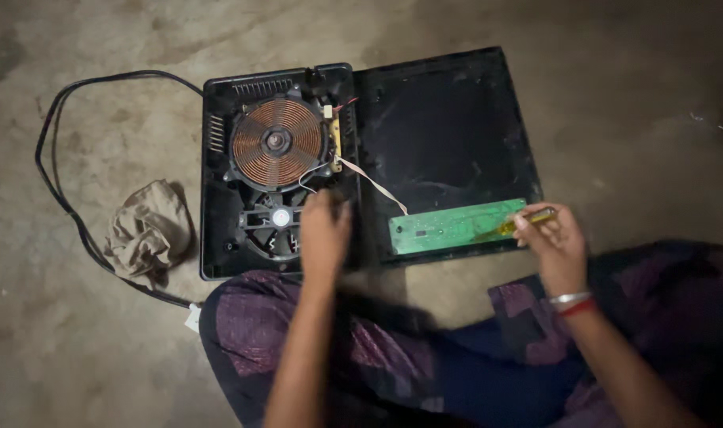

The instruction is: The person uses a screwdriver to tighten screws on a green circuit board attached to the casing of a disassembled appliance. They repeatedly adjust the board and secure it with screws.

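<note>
An opened induction cooker lies on the floor. Its black base (219, 230) holds a round copper coil (276, 141) and, below that, a fan (280, 218). The black top panel (444, 131) is flipped over to the right, with a green circuit board (448, 227) along its near edge. A thin ribbon cable (373, 182) joins the two halves. My left hand (324, 230) rests on the base's near right part, beside the fan; what it grips is hidden. My right hand (553, 242) holds a yellow-handled screwdriver (528, 219) with its tip at the board's right end.
A black power cord (56, 170) loops over the concrete floor at the left. A crumpled beige rag (147, 230) lies beside the base. My crossed legs in purple patterned cloth (250, 317) fill the near edge of the view.
</note>
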